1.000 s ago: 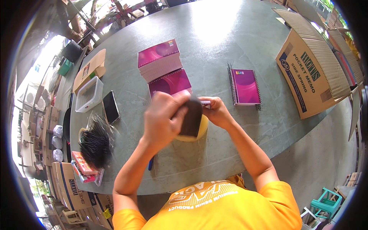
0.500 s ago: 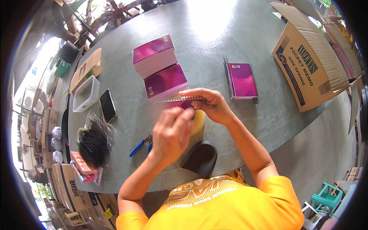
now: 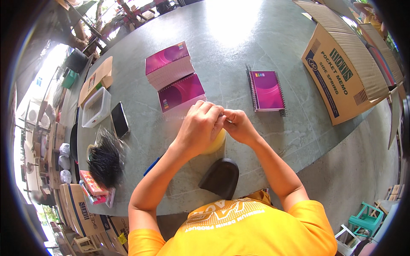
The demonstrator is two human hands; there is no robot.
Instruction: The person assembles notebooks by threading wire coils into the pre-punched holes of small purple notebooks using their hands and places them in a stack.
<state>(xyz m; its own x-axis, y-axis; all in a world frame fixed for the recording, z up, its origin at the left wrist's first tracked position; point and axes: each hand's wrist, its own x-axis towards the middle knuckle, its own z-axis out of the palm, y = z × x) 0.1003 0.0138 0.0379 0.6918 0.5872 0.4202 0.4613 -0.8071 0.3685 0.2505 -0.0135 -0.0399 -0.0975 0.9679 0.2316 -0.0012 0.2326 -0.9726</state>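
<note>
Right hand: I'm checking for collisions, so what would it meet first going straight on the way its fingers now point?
Most likely the left hand, directly ahead of the right hand. Whether the two touch or a gap lies between is unclear.

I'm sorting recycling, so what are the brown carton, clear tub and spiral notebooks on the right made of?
Brown carton: matte corrugated cardboard; ribbed flap. Clear tub: see-through, probably smooth plastic. Spiral notebooks: pale page edges suggest paper; flat covers, likely smooth card; dark coils, metal or plastic.
</note>
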